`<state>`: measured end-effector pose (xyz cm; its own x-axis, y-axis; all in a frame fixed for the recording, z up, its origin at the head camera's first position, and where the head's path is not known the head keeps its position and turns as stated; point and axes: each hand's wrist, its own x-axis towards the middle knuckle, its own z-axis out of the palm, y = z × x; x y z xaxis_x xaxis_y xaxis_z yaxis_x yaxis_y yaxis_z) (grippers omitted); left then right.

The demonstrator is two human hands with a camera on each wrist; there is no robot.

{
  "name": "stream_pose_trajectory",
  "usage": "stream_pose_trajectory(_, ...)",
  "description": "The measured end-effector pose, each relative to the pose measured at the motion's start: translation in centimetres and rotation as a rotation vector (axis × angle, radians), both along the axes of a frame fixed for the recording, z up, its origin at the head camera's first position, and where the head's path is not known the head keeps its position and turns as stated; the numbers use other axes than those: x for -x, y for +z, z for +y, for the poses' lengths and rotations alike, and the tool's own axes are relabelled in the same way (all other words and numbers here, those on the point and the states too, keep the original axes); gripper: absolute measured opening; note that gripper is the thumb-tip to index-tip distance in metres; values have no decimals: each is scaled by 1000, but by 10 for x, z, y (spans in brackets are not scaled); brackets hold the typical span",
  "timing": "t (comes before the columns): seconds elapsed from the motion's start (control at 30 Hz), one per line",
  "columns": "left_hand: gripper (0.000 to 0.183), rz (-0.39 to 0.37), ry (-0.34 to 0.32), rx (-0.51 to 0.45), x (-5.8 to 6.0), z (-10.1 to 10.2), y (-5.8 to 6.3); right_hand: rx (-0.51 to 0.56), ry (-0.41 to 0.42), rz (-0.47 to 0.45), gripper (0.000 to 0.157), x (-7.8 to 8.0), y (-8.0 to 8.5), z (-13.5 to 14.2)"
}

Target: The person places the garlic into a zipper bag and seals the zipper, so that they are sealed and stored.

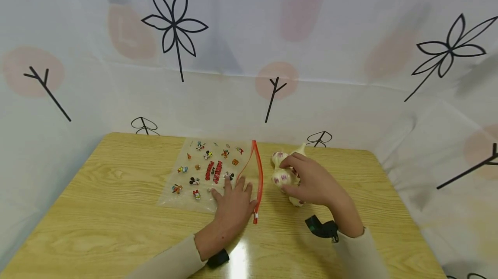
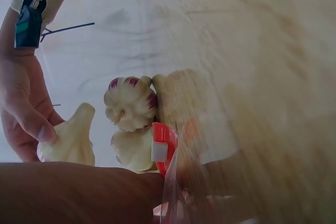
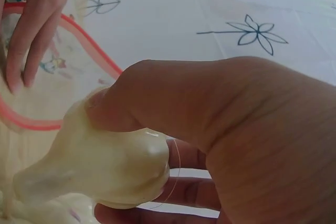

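My left hand (image 1: pixel 233 205) presses down with spread fingers on a clear zip bag (image 1: pixel 177 201) printed with small cartoon figures. The bag lies flat, its red zip edge (image 1: pixel 260 179) facing right and bowed apart. To the right of that edge, my right hand (image 1: pixel 317 179) grips a garlic bulb (image 3: pixel 118 166), thumb on one side and fingers on the other. In the left wrist view the held bulb (image 2: pixel 71 140) appears raised beside a purple-striped garlic bulb (image 2: pixel 130 103) and a paler one (image 2: pixel 132 148). My right hand partly covers the garlic group in the head view.
The wooden table (image 1: pixel 116 227) stretches out around the bag and garlic. A pale cloth (image 1: pixel 233 106) with leaf and flower drawings hangs behind the table's far edge. A white slider (image 2: pixel 159 151) sits at the near end of the red zip.
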<state>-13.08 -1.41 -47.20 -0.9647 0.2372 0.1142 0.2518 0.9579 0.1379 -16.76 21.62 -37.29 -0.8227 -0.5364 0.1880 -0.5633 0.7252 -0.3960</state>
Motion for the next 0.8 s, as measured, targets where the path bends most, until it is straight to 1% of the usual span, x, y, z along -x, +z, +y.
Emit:
stream_pose_trajectory(0.13, 54, -1, 3, 8, 1, 0, 0, 11, 7, -31, 39, 8, -6, -9)
stream_pose_trajectory(0.37, 54, -1, 4, 14, 1, 1, -1, 32, 24, -45, 38, 18, -13, -31)
stream_pose_trajectory(0.57, 52, 37, -4, 15, 1, 1, -3, 32, 18, -50, 38, 25, -19, -47)
stream_pose_trajectory(0.67, 51, 56, -5, 17, 1, 1, -3, 51, 15, -53, 38, 27, -21, -54)
stream_pose_trajectory(0.8, 51, 72, -3, 13, 1, 1, -5, 69, -3, -38, 39, 32, -29, -60)
